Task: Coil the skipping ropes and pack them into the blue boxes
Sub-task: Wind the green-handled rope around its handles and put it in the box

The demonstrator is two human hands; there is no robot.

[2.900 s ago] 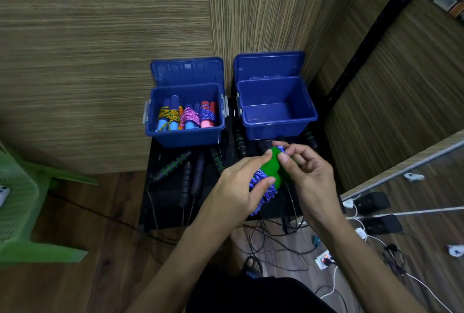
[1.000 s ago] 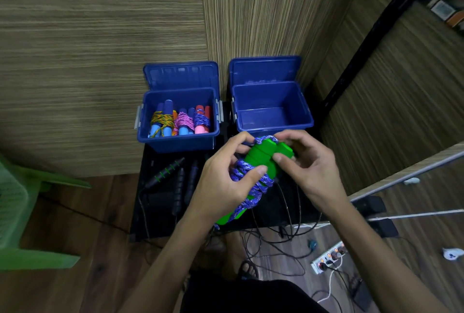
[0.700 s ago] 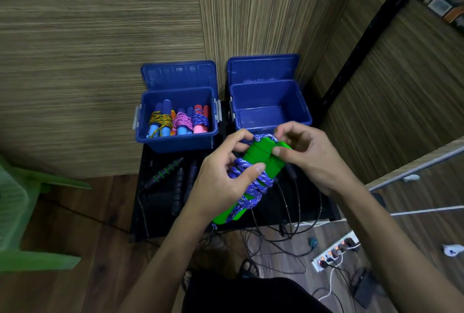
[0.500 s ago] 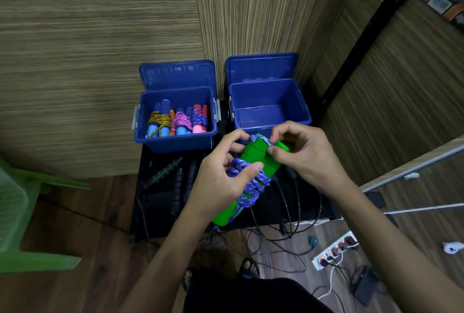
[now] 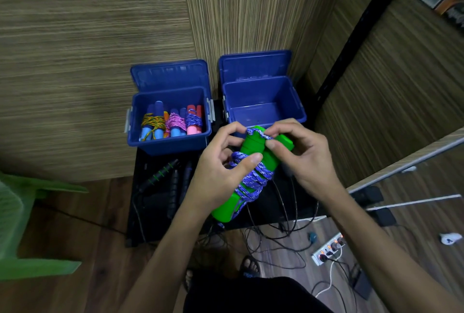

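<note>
A skipping rope with two green handles [image 5: 251, 146] and a purple braided cord wound round them sits in both hands, in front of the boxes. My left hand [image 5: 221, 174] grips the bundle at its middle, thumb pressed on the cord. My right hand [image 5: 301, 154] pinches the cord end at the handles' upper tips. The left blue box [image 5: 170, 144] holds several coiled ropes with blue, pink and red handles. The right blue box [image 5: 298, 109] has nothing visible inside. Both lids stand up against the wall.
Several black ropes with dark handles [image 5: 160, 174] lie on a black low table [image 5: 140, 212], their cords hanging off the front edge. A green plastic chair [image 5: 15, 214] stands at the left. A power strip [image 5: 329, 247] and cables lie on the wooden floor at the right.
The bundle has risen and tilted up towards the right box. My right hand's fingers moved from the handles' side to their upper tips, working the purple cord there.
</note>
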